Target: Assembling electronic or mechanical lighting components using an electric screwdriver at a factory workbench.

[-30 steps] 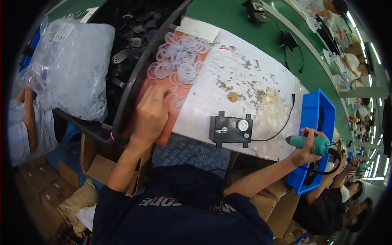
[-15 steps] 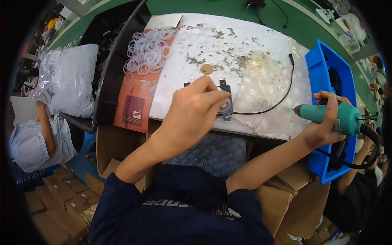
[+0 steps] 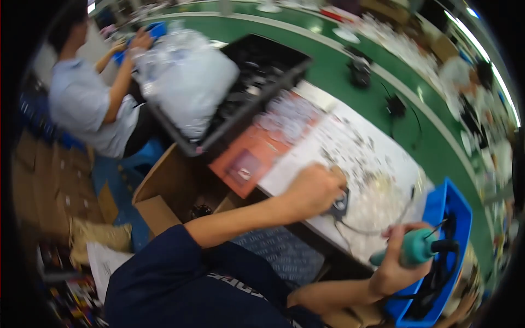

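Note:
My right hand (image 3: 395, 269) is wrapped round a teal electric screwdriver (image 3: 418, 249), whose dark cord runs off to the right. The tool's tip points left, over the near edge of the white work surface (image 3: 306, 145). My left hand (image 3: 314, 188) has its fingers curled together just above a small black device (image 3: 340, 205) with a thin black cable (image 3: 372, 232). What those fingers pinch, if anything, is hidden and blurred. Many tiny metal screws (image 3: 355, 136) lie scattered beyond the left hand.
Clear plastic rings (image 3: 290, 117) lie on an orange sheet (image 3: 232, 164). A black crate (image 3: 273, 90) with a bulging plastic bag (image 3: 191, 82) stands left, beside a co-worker in a light shirt (image 3: 82, 104). At right is a blue bin (image 3: 465, 218); cardboard boxes (image 3: 164, 180) stand below.
The view has swung left, bringing more of the co-worker and crate into sight, and everything is blurrier. My right hand still grips the screwdriver; my left stays at the black device.

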Demonstrator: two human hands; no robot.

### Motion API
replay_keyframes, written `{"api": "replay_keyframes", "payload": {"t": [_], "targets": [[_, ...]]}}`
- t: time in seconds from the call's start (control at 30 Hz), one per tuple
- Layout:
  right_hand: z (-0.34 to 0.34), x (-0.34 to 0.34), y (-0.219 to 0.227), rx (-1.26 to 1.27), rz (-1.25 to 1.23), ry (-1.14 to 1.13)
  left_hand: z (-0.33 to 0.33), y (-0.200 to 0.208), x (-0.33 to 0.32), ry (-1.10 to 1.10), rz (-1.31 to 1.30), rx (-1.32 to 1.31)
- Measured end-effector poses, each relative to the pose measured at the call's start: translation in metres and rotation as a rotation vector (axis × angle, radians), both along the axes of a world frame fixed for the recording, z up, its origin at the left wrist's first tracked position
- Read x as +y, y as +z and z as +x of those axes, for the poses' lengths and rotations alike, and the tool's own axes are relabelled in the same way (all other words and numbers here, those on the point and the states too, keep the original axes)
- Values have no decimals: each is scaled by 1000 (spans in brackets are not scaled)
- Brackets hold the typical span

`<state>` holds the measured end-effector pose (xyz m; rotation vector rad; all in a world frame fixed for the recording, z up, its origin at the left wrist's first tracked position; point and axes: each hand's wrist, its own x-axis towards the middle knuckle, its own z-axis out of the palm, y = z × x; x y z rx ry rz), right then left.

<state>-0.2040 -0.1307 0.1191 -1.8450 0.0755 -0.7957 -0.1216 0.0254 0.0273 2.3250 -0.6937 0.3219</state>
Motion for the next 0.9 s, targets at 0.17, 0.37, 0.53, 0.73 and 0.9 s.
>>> {"api": "replay_keyframes", "payload": {"t": [0.17,0.37,0.53,0.73,0.9], "targets": [[8,35,-75,169,-168,84,3,-6,3,-60,-158,8],[2,53,-98,301,-211,71,20,4,15,-204,-236,177],[6,46,-92,377,-282,142,25,-1,15,-218,-286,143],[15,12,-84,653,-274,359,22,11,18,-250,-173,214],[13,35,-43,551,-396,749,28,0,11,-278,-309,55]]}}
